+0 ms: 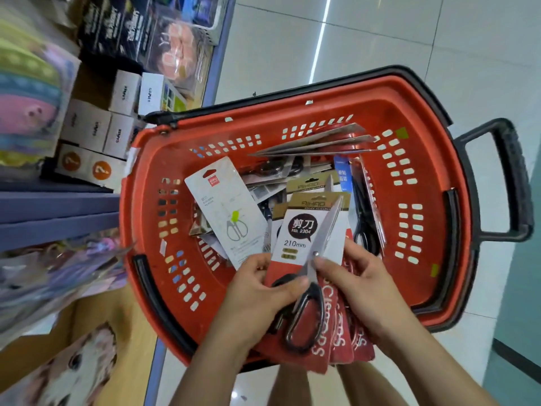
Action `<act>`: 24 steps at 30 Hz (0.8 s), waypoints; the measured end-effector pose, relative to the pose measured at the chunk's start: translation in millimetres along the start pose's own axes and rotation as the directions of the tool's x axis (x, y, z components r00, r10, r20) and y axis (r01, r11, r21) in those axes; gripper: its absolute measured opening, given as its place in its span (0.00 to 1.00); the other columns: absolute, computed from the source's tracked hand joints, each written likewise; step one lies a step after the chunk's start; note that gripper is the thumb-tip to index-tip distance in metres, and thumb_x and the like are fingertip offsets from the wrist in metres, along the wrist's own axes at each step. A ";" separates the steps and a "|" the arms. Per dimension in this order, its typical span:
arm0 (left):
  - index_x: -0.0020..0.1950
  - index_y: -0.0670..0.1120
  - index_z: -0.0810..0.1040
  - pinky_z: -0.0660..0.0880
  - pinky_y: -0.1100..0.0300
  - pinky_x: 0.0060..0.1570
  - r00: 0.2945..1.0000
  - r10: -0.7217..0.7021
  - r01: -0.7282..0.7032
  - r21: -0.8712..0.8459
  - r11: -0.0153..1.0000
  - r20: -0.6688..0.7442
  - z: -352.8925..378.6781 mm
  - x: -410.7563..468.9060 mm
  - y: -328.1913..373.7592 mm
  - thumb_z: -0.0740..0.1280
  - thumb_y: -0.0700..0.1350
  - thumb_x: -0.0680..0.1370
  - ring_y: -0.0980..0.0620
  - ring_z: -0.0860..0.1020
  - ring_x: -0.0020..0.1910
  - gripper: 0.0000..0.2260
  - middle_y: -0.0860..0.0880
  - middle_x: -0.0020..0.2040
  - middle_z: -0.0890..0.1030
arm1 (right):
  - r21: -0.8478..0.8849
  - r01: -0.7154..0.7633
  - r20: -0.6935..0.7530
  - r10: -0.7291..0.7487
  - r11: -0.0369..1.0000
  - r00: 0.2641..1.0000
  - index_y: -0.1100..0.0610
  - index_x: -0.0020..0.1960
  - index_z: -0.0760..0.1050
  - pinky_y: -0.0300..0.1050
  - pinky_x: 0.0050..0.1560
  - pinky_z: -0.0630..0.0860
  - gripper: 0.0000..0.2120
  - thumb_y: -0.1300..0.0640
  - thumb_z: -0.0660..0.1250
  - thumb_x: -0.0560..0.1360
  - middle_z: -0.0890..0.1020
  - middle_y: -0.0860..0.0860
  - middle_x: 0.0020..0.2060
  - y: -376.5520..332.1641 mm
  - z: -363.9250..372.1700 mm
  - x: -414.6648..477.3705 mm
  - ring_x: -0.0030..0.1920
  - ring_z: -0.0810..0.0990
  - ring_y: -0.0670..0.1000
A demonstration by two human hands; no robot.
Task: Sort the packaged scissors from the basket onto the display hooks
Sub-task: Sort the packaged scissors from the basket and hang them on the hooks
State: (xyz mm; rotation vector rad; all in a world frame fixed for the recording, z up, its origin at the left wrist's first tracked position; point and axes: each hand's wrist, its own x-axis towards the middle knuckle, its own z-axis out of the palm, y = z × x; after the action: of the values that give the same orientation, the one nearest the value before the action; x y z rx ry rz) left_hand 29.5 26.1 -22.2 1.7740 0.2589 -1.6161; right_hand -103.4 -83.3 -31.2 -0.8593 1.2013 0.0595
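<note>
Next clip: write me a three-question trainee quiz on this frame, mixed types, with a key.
1. True or false: the basket is blue.
2. The left hand and right hand together hold: A) a scissors pack B) a box C) nothing.
3. Fill in: the length printed on the top pack is ___ mm.
Key: 1 false (it is red); 2 A; 3 210.
</note>
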 end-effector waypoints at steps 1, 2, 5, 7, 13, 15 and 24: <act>0.59 0.47 0.76 0.81 0.56 0.46 1.000 0.010 -0.010 -0.028 1.000 -0.004 4.3 3.4 2.7 0.78 0.40 0.69 0.50 0.85 0.47 0.21 0.49 0.48 0.86 | -0.002 0.004 -0.029 -0.004 1.000 1.000 0.56 0.56 0.81 0.56 0.49 0.83 0.15 0.48 0.68 0.74 0.87 0.57 0.46 2.1 -1.0 -1.4 0.45 0.86 0.58; 0.59 0.46 0.75 0.82 0.54 0.47 1.000 0.020 -0.020 -0.048 0.999 -0.014 6.9 5.1 3.1 0.78 0.38 0.69 0.48 0.85 0.48 0.22 0.48 0.49 0.86 | 0.002 -0.002 -0.062 0.002 1.000 0.998 0.57 0.54 0.81 0.52 0.45 0.83 0.18 0.44 0.66 0.74 0.87 0.58 0.43 3.2 -1.8 -3.3 0.42 0.86 0.57; 0.59 0.49 0.73 0.80 0.45 0.54 0.997 0.072 -0.073 -0.063 0.995 -0.023 6.3 -1.7 -2.6 0.78 0.39 0.69 0.47 0.85 0.50 0.23 0.48 0.50 0.86 | -0.035 0.063 -0.139 -0.067 0.997 0.988 0.53 0.50 0.84 0.42 0.41 0.82 0.12 0.49 0.64 0.77 0.87 0.55 0.44 2.8 -5.9 -9.2 0.43 0.86 0.54; 0.59 0.50 0.71 0.80 0.43 0.54 0.994 0.104 -0.106 -0.067 0.992 -0.026 1.7 -12.7 -5.1 0.78 0.42 0.67 0.46 0.84 0.50 0.25 0.48 0.50 0.86 | -0.130 0.122 -0.172 -0.143 0.984 0.975 0.47 0.52 0.83 0.37 0.40 0.81 0.09 0.55 0.66 0.77 0.87 0.51 0.48 0.4 -7.3 -16.0 0.45 0.86 0.50; 0.58 0.52 0.72 0.81 0.58 0.36 0.965 0.211 -0.239 -0.189 0.952 -0.158 -29.6 -41.2 0.8 0.74 0.42 0.64 0.48 0.86 0.44 0.24 0.49 0.48 0.86 | 0.027 0.121 0.002 -0.122 0.992 0.993 0.21 0.65 0.64 0.57 0.50 0.83 0.33 0.58 0.67 0.76 0.79 0.41 0.64 -25.6 -7.7 -38.6 0.57 0.84 0.54; 0.60 0.51 0.74 0.81 0.58 0.36 0.947 0.238 -0.292 -0.269 0.918 -0.216 -39.9 -47.8 3.5 0.72 0.40 0.65 0.48 0.85 0.45 0.25 0.48 0.50 0.86 | 0.038 0.139 0.040 -0.141 0.990 0.989 0.18 0.64 0.61 0.63 0.52 0.81 0.38 0.62 0.67 0.77 0.80 0.45 0.64 -39.3 -8.6 -46.4 0.57 0.84 0.58; 0.61 0.45 0.79 0.81 0.55 0.42 0.932 0.342 -0.360 -0.410 0.838 -0.120 -32.6 -107.2 42.2 0.69 0.39 0.70 0.45 0.85 0.50 0.19 0.44 0.53 0.85 | -0.062 0.171 0.202 -0.155 0.983 0.967 0.40 0.55 0.81 0.51 0.40 0.81 0.28 0.73 0.61 0.76 0.86 0.48 0.43 -112.8 32.3 -88.1 0.41 0.84 0.57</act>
State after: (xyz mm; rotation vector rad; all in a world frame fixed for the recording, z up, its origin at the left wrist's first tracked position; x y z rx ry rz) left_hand 58.7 48.4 91.7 1.4177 0.2638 -1.1536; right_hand -60.2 -107.4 106.9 -0.9958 0.9452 0.0575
